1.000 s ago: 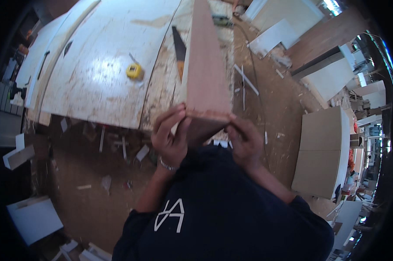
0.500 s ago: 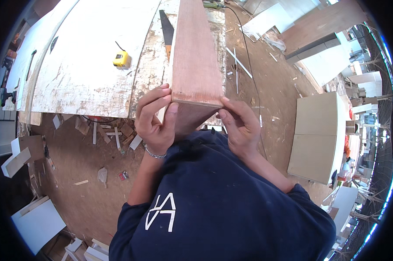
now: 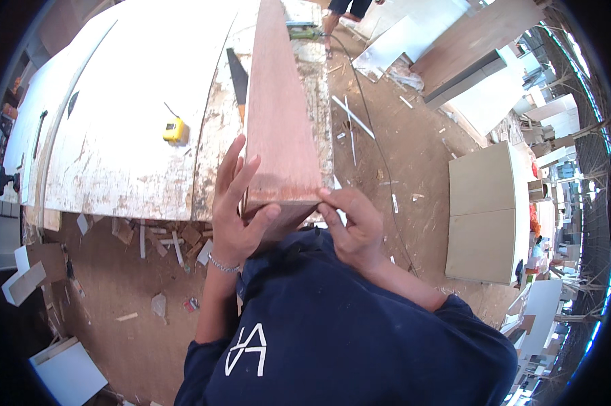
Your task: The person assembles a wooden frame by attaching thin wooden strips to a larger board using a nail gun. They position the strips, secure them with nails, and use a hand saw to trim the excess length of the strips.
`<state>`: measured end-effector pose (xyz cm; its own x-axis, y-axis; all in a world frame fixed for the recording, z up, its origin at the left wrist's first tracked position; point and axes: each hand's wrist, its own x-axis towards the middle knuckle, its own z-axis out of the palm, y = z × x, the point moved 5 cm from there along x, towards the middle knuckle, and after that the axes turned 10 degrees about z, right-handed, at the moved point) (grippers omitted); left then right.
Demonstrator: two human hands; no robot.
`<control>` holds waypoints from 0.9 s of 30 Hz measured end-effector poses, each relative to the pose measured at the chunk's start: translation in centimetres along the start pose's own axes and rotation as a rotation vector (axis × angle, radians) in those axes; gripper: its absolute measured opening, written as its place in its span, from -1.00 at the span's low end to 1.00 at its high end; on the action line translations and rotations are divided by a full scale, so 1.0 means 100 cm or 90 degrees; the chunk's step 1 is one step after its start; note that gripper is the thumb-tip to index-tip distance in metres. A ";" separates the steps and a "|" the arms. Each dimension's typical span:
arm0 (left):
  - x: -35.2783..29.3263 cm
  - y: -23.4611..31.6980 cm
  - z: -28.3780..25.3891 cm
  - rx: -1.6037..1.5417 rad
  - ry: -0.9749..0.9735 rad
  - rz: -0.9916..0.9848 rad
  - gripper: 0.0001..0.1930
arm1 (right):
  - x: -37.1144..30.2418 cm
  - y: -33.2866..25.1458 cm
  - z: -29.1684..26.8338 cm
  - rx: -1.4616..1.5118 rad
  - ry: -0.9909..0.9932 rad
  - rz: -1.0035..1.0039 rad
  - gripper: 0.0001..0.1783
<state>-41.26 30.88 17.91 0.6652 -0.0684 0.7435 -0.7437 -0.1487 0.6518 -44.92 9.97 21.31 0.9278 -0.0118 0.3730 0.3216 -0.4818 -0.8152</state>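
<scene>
A long reddish plywood board [image 3: 281,128] stretches away from me along the workbench, and a darker face [image 3: 281,222] drops below its near edge. My right hand [image 3: 354,227] pinches the near right corner of the board between thumb and fingers. At the near left corner is my left hand [image 3: 236,216], its fingers stretched out and apart beside the board's edge, its thumb by the near edge. Whether the left fingertips press the wood I cannot tell. A handsaw [image 3: 237,78] with a dark blade lies just left of the board, its handle partly hidden.
On the white-topped workbench [image 3: 129,155] sits a yellow tape measure [image 3: 173,130]. A green power tool [image 3: 304,32] lies at the far end, its cord trailing over the floor. Another person's legs [image 3: 339,20] show there. Wood scraps litter the floor; a beige cabinet [image 3: 485,213] stands right.
My left hand has loosened its grip and spread its fingers. The board's near end and both hands appear lower and further left. Another person's legs have come into view at the top.
</scene>
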 end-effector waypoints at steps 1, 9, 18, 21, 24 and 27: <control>-0.002 -0.006 0.000 0.001 -0.023 -0.004 -0.27 | -0.002 0.003 0.000 -0.003 0.005 -0.002 -0.75; 0.007 -0.018 0.003 -0.088 -0.034 -0.022 -0.23 | 0.002 -0.005 -0.003 0.001 -0.002 -0.045 -0.73; 0.005 -0.016 0.006 -0.078 -0.021 -0.019 -0.25 | 0.002 -0.002 -0.001 -0.039 0.020 -0.066 -0.76; 0.002 -0.015 0.003 -0.055 -0.026 0.017 -0.24 | 0.002 -0.008 0.001 -0.045 0.020 -0.082 -0.74; 0.000 -0.009 0.002 -0.039 0.003 0.013 -0.24 | 0.002 -0.002 0.002 -0.063 0.027 -0.099 -0.73; -0.006 0.001 0.004 -0.007 0.088 -0.037 -0.29 | 0.001 0.001 0.003 -0.066 0.029 -0.092 -0.72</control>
<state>-41.73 30.49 17.46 0.6928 0.0764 0.7171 -0.7049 -0.1381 0.6957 -44.78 10.13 21.10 0.8630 0.0247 0.5045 0.4270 -0.5694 -0.7025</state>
